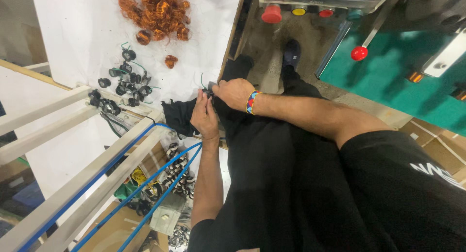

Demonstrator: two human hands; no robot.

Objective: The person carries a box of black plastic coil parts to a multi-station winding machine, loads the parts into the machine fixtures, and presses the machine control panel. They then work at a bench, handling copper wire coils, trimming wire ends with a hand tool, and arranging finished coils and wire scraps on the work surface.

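Note:
Both my hands meet at the edge of the white table (87, 28) over my lap. My left hand (204, 117) and my right hand (235, 92), which wears a beaded bracelet (252, 102), together pinch a small black coil part (209, 89) with a thin green wire. On the table lie several black coil parts with green wires (127, 79) and a heap of copper wire coils (160, 11). A black cloth (179, 116) hangs below my left hand.
A green machine (388, 82) with a red knob lever (359, 53) stands at right, with red and yellow buttons (272, 14) above. White rails with blue hoses (145, 184) cross at left. A box of black rings (177, 176) sits below.

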